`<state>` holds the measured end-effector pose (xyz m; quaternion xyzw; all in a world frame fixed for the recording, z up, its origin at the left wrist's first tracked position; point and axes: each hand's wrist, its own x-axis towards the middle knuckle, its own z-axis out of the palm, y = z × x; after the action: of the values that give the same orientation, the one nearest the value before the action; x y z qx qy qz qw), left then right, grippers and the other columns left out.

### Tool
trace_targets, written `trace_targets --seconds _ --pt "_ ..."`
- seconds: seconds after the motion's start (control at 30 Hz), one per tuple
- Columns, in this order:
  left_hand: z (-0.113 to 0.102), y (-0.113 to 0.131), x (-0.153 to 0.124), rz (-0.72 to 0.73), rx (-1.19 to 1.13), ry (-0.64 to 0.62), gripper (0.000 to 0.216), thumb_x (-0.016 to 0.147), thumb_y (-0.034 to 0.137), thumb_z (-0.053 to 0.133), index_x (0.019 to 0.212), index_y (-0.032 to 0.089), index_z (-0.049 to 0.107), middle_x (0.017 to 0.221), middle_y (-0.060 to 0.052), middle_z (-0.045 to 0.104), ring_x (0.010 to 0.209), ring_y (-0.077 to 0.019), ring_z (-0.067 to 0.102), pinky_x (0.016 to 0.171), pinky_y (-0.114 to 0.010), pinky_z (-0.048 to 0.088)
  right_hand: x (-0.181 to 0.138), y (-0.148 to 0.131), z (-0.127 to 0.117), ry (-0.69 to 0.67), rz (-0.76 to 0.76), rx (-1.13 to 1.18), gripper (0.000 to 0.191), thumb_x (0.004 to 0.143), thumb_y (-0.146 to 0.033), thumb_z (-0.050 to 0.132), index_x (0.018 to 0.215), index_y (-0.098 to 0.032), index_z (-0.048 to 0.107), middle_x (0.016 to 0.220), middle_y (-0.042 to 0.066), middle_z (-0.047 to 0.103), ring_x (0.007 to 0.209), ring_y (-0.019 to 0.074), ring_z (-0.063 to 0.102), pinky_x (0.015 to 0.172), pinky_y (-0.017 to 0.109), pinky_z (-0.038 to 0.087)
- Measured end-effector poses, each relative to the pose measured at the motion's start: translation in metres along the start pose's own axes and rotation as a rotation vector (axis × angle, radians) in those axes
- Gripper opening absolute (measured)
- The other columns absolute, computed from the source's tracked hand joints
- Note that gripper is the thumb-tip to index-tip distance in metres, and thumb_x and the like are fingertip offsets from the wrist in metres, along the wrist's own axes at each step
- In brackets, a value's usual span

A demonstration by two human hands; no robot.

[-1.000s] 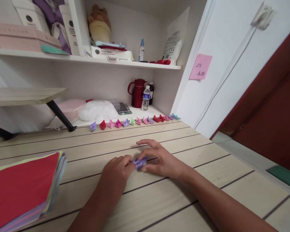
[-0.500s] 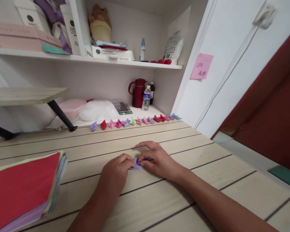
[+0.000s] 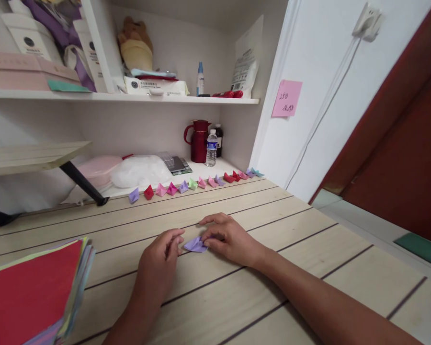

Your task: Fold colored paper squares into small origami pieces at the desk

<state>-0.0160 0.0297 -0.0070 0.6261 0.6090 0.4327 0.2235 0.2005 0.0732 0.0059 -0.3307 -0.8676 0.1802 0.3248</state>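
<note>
A small piece of folded purple paper [image 3: 194, 245] lies on the wooden tabletop [image 3: 215, 297] in the middle of the view. My right hand [image 3: 235, 240] pinches its right end between thumb and fingers, the index finger stretched out above. Just left of the paper is my left hand [image 3: 161, 254], its fingers loosely bent and apart, touching nothing. Along the table's back edge runs a row of small folded paper boats in several colours, with a purple boat [image 3: 134, 195] at the left end and a red boat [image 3: 148, 192] beside it.
A stack of coloured paper [image 3: 32, 287], red on top, sits at the left. Behind it stands a small raised shelf [image 3: 36, 155] on black legs. A red jug [image 3: 199, 141] and a water bottle [image 3: 211, 147] stand in the cabinet at the back.
My left hand has let go of the purple paper and drawn back to the left. More of the paper shows now. The view has shifted slightly.
</note>
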Motion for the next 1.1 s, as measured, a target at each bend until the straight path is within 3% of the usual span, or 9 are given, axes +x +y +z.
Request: trace_targets --seconds 0.17,0.3,0.47,0.57,0.73,0.93,1.1 --pt "0.000 0.002 0.000 0.009 0.012 -0.019 0.026 0.087 0.036 0.050 0.102 0.026 0.069 0.091 -0.001 0.076 0.071 -0.0174 0.071 0.071 -0.032 0.055 0.001 0.000 -0.008 0.065 0.079 0.114 0.018 0.094 -0.027 0.059 0.103 -0.024 0.074 0.121 0.007 0.066 0.119 0.0217 0.058 0.103 0.036 0.044" --pt "0.000 0.003 0.000 0.007 0.038 -0.016 0.024 0.087 0.036 0.052 0.100 0.026 0.069 0.092 -0.001 0.076 0.071 -0.0177 0.071 0.072 -0.033 0.054 0.001 0.011 -0.016 0.113 0.216 0.142 0.022 0.096 -0.027 0.052 0.101 -0.021 0.073 0.104 0.007 0.072 0.098 0.0218 0.066 0.087 0.036 0.052" --pt "0.000 0.003 -0.002 -0.002 0.065 0.012 0.028 0.089 0.031 0.045 0.103 0.023 0.068 0.096 -0.003 0.076 0.073 -0.0177 0.072 0.071 -0.033 0.055 0.000 0.019 -0.014 0.113 0.302 0.144 0.021 0.093 -0.028 0.053 0.100 -0.020 0.071 0.090 0.004 0.073 0.079 0.0194 0.065 0.072 0.032 0.052" --pt "0.002 0.002 -0.003 0.004 0.095 0.033 0.028 0.089 0.028 0.044 0.103 0.022 0.067 0.096 -0.004 0.076 0.080 -0.0193 0.073 0.073 -0.034 0.055 -0.001 0.017 -0.010 0.106 0.287 0.158 0.020 0.092 -0.026 0.056 0.104 -0.021 0.070 0.093 0.004 0.072 0.082 0.0187 0.065 0.075 0.032 0.053" --pt "0.006 -0.001 -0.006 0.068 0.160 0.017 0.023 0.086 0.023 0.050 0.099 0.024 0.069 0.101 -0.004 0.075 0.094 -0.0217 0.070 0.084 -0.039 0.053 0.000 0.008 -0.006 0.088 0.182 0.174 0.024 0.090 -0.026 0.063 0.113 -0.024 0.068 0.115 0.007 0.067 0.110 0.0219 0.060 0.097 0.037 0.047" --pt "0.008 -0.005 -0.005 0.094 0.188 -0.022 0.029 0.084 0.016 0.052 0.108 0.021 0.066 0.093 -0.004 0.073 0.080 -0.0173 0.069 0.077 -0.035 0.055 0.000 0.002 -0.002 0.078 0.063 0.156 0.021 0.093 -0.026 0.061 0.113 -0.025 0.069 0.116 0.007 0.069 0.113 0.0237 0.059 0.103 0.043 0.043" --pt "0.007 -0.003 -0.004 0.181 0.222 -0.069 0.028 0.080 0.011 0.057 0.102 0.023 0.067 0.091 -0.002 0.071 0.075 -0.0161 0.066 0.074 -0.033 0.054 0.000 0.002 -0.001 0.069 0.050 0.139 0.017 0.092 -0.026 0.063 0.107 -0.026 0.072 0.116 0.008 0.069 0.114 0.0238 0.060 0.102 0.044 0.044"
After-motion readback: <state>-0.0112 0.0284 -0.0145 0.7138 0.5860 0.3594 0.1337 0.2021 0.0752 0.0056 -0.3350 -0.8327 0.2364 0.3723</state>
